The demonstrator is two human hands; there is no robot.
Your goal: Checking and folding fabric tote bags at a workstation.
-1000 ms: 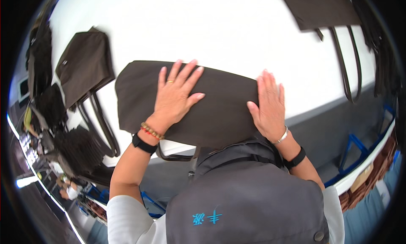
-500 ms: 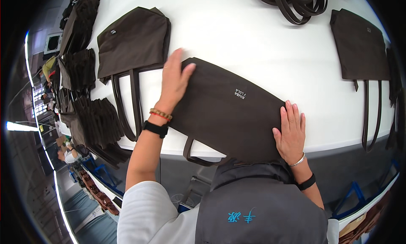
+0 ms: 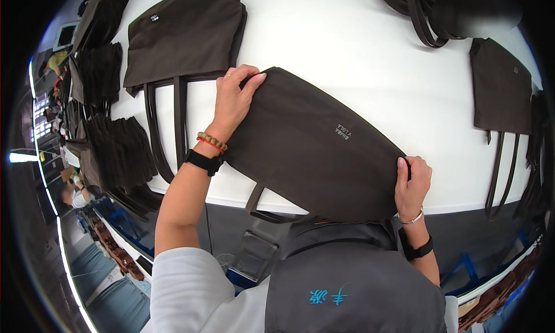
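At the far left edge, stacks of dark bags (image 3: 118,154) hang over the side of the white table (image 3: 347,56). Next to them a finished brown bag (image 3: 185,35) lies flat, its two straps (image 3: 165,119) trailing toward me.

My left hand (image 3: 234,99) rests on the upper left corner of the bag I am working on (image 3: 315,145). The fingers (image 3: 254,80) curl over that corner and pinch the fabric, thumb side on top. A bead bracelet (image 3: 211,141) and a black watch (image 3: 202,161) sit on that wrist.

The bag itself lies flat on the table right in front of me, tilted so that it runs from upper left down to lower right. It is dark brown with a small pale label (image 3: 343,132) near its middle. One strap loop (image 3: 272,209) hangs off the near table edge, just above my grey apron (image 3: 352,287).

My right hand (image 3: 411,183) grips the bag's lower right corner at the table edge. Its fingers (image 3: 403,170) are clenched on the cloth, with the thumb lying on top of the bag. A thin silver bangle (image 3: 411,219) and a black band (image 3: 419,251) are on that wrist.

Further right, another brown bag (image 3: 502,84) lies flat near the table's far side with its straps (image 3: 502,171) pointing down. At the top, a heap of loose dark straps (image 3: 428,15) sits on the table, well apart from my hands
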